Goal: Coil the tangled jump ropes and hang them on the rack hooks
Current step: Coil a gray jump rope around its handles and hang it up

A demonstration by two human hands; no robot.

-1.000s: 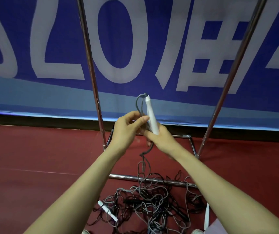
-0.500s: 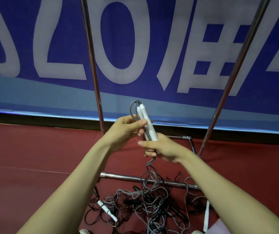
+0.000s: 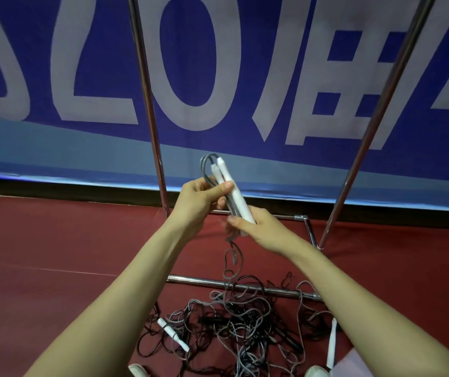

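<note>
White plastic at centre: two handles (image 3: 234,197) pressed side by side, tips tilted toward 11 o'clock. Pinched near the middle by the left hand (image 3: 199,200), thumb across the front, fingers (image 3: 221,204) curled behind, together with a grey cord (image 3: 205,170) looping out of the tips. Gripped at the lower ends by the right hand (image 3: 265,231), fingers wrapped round.

Below the hands, cord trailing toward 6 o'clock into the tangle (image 3: 234,325) of grey and black ropes on the red floor (image 3: 54,254). In the tangle at 7 o'clock, a loose handle (image 3: 173,334); at 5 o'clock, a second loose handle (image 3: 332,344) just beside the right forearm.

Chrome rack (image 3: 150,104): uprights rising toward 11 and 1 o'clock, base bar crossing under the far edge of the tangle. Behind it at 12 o'clock, a blue banner (image 3: 109,50) with pale letters. At the bottom edge, tips of two shoes (image 3: 137,371).
</note>
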